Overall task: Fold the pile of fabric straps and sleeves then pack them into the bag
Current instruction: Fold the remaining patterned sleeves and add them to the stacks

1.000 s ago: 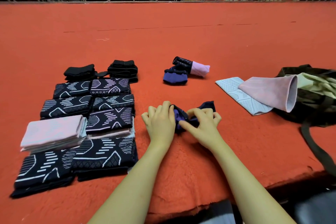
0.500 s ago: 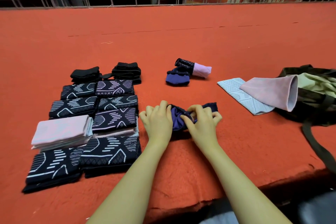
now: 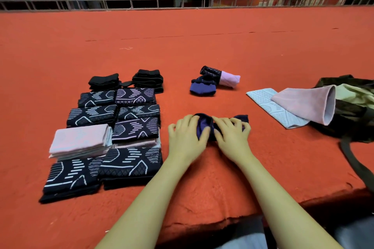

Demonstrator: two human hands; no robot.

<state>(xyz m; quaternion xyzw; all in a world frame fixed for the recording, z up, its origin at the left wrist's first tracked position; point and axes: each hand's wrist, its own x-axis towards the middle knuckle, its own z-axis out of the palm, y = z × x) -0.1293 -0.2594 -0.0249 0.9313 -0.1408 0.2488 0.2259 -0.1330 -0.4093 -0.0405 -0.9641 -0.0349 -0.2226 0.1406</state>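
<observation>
Purple-lined, dark navy stretch fabric sleeve [image 3: 204, 127] lies bunched on the red carpeted worktop [image 3: 202, 46], pinned between both hands. Such springy knit could uncurl if either press lifts early, spoiling the fold. Left hand [image 3: 187, 134] covers its left end with fingers [image 3: 185, 120] curled over the edge; right hand [image 3: 231, 134] seems to pinch the middle, though blur hides the thumb. Its navy tail shows beyond the right fingertips.

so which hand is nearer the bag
Right. The right hand rests on the dark sleeve on the side toward the bag, with bare carpet between them. The left hand is on the sleeve's far side, next to the folded stacks.
</observation>
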